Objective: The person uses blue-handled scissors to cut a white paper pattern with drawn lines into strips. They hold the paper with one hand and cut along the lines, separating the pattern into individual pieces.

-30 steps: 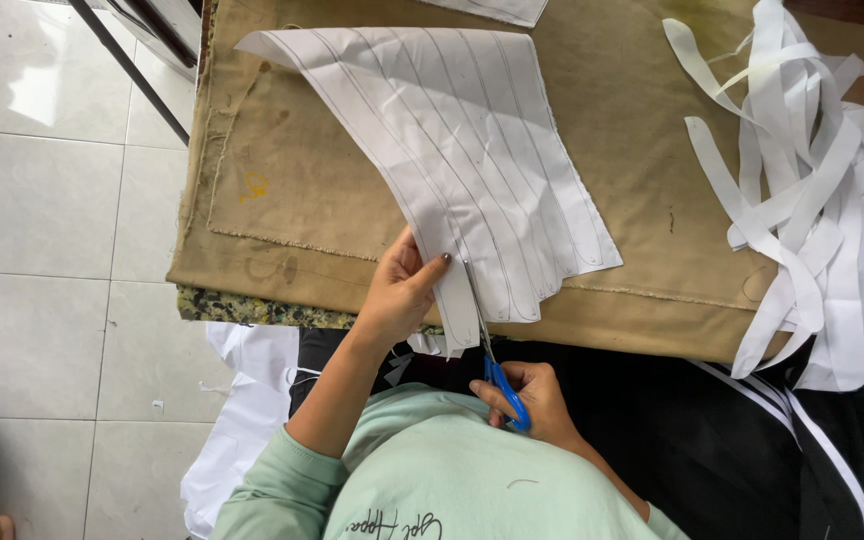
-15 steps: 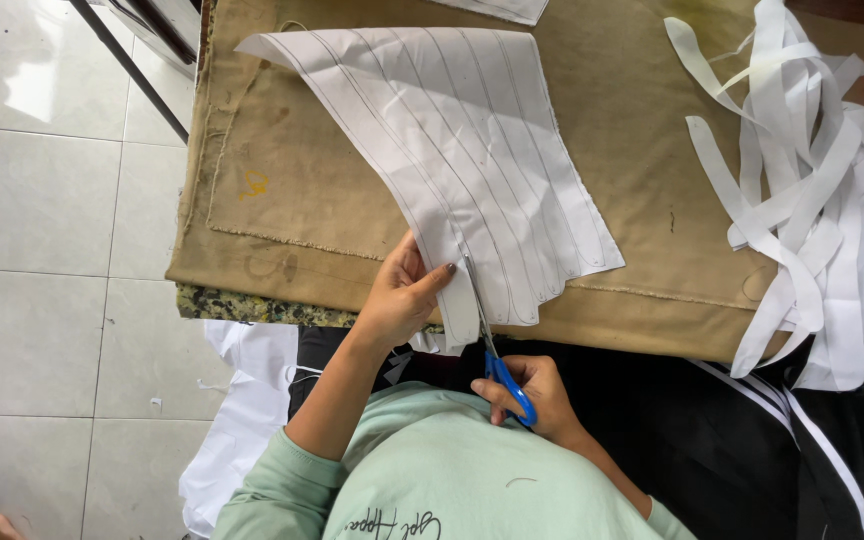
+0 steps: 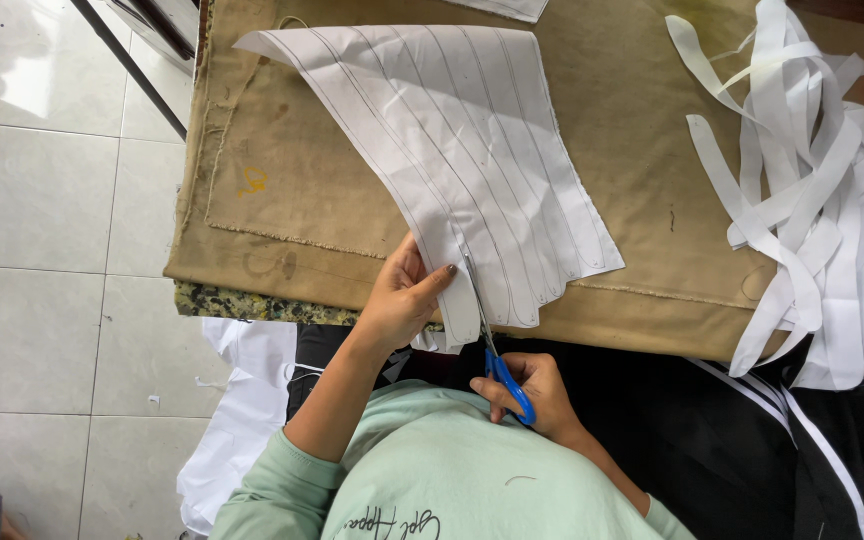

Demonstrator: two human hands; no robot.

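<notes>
A white fabric sheet (image 3: 452,150) marked with long curved pencil lines lies on a tan cloth-covered table (image 3: 282,200). My left hand (image 3: 402,300) pinches the sheet's near-left edge, thumb on top of a partly cut strip. My right hand (image 3: 537,395) grips blue-handled scissors (image 3: 497,350) just below the table edge. Their blades point up into the fabric along one drawn line.
A heap of cut white strips (image 3: 812,200) lies at the table's right end. Black cloth with white stripes (image 3: 772,440) hangs below the table edge. White fabric (image 3: 242,420) lies on the tiled floor (image 3: 42,250) at left. A dark metal bar (image 3: 132,70) crosses the upper left.
The scissors have advanced slightly further up the drawn line. My left hand has shifted a little on the sheet's edge, and the sheet sits almost as before.
</notes>
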